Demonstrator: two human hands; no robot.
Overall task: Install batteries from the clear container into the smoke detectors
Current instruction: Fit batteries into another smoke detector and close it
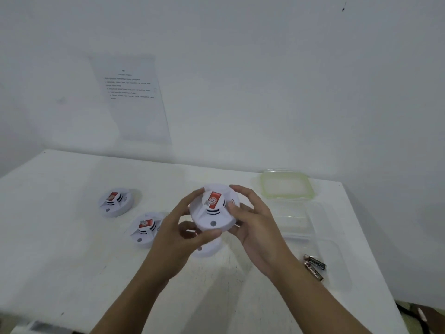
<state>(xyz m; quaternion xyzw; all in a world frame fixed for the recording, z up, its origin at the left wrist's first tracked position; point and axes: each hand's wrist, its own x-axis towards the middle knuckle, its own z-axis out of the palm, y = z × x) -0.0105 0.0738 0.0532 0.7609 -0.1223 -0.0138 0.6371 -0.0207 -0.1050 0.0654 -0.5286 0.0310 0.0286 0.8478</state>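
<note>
White table [72, 273], mid-surface: left hand [177, 237] and right hand [256, 224] grip a smoke detector [207, 219].

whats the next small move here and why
Probably flip the round white smoke detector over to reach its back: left hand and right hand both grip its rim, red-labelled face up, while two black cylindrical batteries lie in the clear plastic container.

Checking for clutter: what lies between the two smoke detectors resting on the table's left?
Head view: only bare table between far detector and near detector.
</note>
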